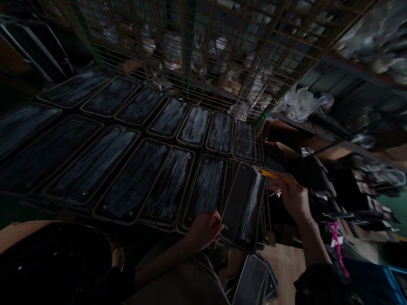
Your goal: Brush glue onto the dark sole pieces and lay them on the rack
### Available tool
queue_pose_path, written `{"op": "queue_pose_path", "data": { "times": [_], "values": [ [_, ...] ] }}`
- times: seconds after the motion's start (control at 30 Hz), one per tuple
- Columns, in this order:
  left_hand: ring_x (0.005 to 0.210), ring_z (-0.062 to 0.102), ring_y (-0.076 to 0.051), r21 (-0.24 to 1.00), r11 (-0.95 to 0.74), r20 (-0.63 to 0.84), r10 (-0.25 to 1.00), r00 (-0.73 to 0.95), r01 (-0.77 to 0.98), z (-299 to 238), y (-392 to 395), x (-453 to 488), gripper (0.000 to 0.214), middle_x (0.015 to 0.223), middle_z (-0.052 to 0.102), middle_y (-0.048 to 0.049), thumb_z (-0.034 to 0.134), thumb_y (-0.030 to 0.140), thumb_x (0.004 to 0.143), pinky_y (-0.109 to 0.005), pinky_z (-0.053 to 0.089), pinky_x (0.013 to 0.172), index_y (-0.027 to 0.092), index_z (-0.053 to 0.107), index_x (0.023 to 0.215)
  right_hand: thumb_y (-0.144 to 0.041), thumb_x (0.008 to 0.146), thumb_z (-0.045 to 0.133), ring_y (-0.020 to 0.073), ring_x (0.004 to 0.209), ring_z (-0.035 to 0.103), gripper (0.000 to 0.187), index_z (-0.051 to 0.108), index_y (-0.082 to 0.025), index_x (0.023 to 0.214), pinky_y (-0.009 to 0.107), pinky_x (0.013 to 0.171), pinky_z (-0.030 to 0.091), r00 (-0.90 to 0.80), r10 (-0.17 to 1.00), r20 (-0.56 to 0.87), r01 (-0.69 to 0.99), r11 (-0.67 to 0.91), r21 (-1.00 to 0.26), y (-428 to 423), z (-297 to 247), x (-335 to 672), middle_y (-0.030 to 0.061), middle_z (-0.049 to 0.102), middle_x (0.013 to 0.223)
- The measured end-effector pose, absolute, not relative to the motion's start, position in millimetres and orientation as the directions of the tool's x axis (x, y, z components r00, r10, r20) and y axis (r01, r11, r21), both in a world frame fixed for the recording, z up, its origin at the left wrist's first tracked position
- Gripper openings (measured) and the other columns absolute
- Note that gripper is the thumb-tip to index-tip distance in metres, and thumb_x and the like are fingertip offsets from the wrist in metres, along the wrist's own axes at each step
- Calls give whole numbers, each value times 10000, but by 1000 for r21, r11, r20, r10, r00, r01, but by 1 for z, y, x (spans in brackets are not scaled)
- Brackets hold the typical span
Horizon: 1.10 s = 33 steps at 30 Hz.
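A dark rectangular panel (236,201) with rounded corners lies tilted at the right end of the near row. One streaky whitish band runs along its right side; the rest of its face is plain black. My left hand (203,231) is closed at its near left edge, fingers pinching there. In my right hand (295,199) is a yellow-handled brush (271,173), its tip at the panel's far right corner. To the left, similar panels (206,183) carry whitish streaks over most of their faces.
Behind the panels rises a wire mesh rack (187,44). Shelves on the right hold clear plastic bags (301,103) and cardboard boxes (405,151). Several loose dark panels (249,283) lie below, between my arms. A pink tie (336,245) hangs beside my right forearm.
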<state>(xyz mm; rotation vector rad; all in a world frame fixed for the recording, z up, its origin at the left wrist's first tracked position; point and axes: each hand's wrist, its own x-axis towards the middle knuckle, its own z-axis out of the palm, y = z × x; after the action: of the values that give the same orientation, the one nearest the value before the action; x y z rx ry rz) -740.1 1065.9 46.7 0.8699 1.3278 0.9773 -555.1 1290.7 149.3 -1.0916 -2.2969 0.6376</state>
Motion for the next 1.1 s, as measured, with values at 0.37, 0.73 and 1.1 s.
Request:
{"op": "queue_pose_path", "data": {
  "times": [0.37,0.73,1.1],
  "values": [
    [338,513,-127,927,351,-352,936,16,-129,46,1065,-741,151,561,546,49,473,345,870,-173,310,289,209,407,885,-337,973,462,134,758,677,280,600,-263,1205,237,702,568,-767,615,-185,589,559,-584,1167,175,-517,10,697,875],
    [356,533,-123,934,351,-351,936,16,-71,44,1064,-742,76,594,560,39,417,268,874,-173,345,309,204,424,914,-450,955,469,160,694,683,330,608,-192,1106,276,641,592,-593,791,154,532,528,-663,1264,156,-572,28,681,794],
    [351,519,-119,920,375,-374,927,29,-115,48,1065,-745,65,584,549,44,419,259,875,-179,336,318,205,414,910,-386,970,463,146,762,686,300,588,-221,1188,275,730,586,-718,696,-2,536,551,-640,1220,134,-549,17,690,869]
  ]
}}
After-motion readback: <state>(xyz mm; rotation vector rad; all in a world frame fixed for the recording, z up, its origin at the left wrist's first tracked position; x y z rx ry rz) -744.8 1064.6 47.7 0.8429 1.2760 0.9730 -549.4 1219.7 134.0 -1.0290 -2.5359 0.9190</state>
